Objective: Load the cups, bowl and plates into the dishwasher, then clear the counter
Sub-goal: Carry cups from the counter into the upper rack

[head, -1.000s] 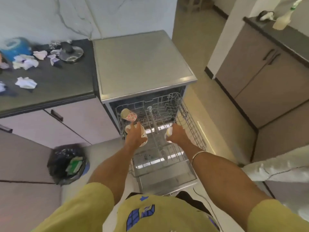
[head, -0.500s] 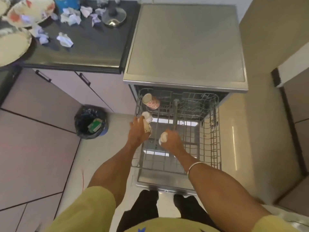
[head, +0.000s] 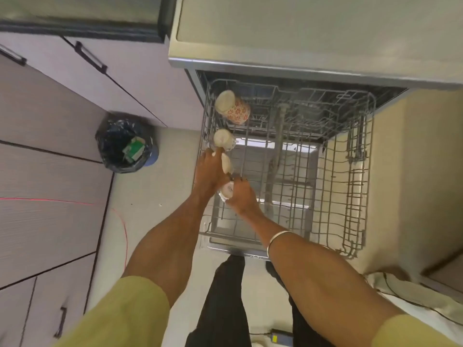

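Head view, looking straight down, shows the fingers of the left hand (head: pixel 209 171) curled round a pale cup (head: pixel 226 163) at the left edge of the pulled-out upper rack (head: pixel 360 186), the cup lying against the palm with its rim turned toward the rack's middle. Just beside it, and touching it at the knuckles, the right hand (head: pixel 240 196) has its fingers wrapped over a second cup with a small red mark (head: pixel 227 191), held low over the wires nearer the person. Whether either cup already rests on the tines cannot be told, since the hands hide the contact. Farther along the same left-hand row, a plain white cup (head: pixel 222 139) sits tipped on its side just beyond the left fingertips, and a floral cup (head: pixel 233 107) lies tilted at the back corner under the dishwasher's top (head: pixel 313 33). The rest of the rack holds nothing that can be made out. The step in hand looks like the loading of the cups, with two down and two being set in the row; the bowl and plates are not in view, so most of the task appears to remain. The next move likely calls for seating each cup mouth-down between the tines and letting go only once it sits steady, without knocking the white cup. A bin with a black bag (head: pixel 125 142) stands on the floor to the left, well apart from the rack.
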Demonstrator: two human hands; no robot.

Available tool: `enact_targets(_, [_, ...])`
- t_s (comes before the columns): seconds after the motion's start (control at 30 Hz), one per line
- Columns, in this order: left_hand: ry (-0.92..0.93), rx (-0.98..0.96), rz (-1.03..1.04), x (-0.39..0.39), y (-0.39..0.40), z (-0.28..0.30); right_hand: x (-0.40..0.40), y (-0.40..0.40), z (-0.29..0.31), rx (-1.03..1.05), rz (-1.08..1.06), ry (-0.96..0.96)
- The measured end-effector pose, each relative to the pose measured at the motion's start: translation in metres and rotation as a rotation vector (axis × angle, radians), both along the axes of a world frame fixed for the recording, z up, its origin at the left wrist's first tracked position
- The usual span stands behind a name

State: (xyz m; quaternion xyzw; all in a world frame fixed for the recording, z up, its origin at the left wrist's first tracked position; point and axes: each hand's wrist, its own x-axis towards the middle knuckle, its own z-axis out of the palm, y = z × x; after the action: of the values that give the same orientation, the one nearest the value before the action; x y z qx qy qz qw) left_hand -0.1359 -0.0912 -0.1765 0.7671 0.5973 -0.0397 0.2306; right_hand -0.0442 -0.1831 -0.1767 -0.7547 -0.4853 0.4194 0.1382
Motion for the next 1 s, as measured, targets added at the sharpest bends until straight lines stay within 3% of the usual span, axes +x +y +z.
enact_targets(0.17, [0.091, 0.115, -0.161, -0.003, 0.016, -0.021, -0.018, 0.008, -0.033, -0.007, 0.033, -0.037])
enact_targets(0.67, [0.204, 0.25, -0.316, -0.016, 0.023, -0.033, -0.049, 0.006, -0.055, 0.105, 0.03, -0.024])
enact_targets(1.0, [0.108, 0.124, -0.154, -0.032, -0.014, 0.013, -0.011, 0.0, -0.009, -0.059, 0.029, -0.077])
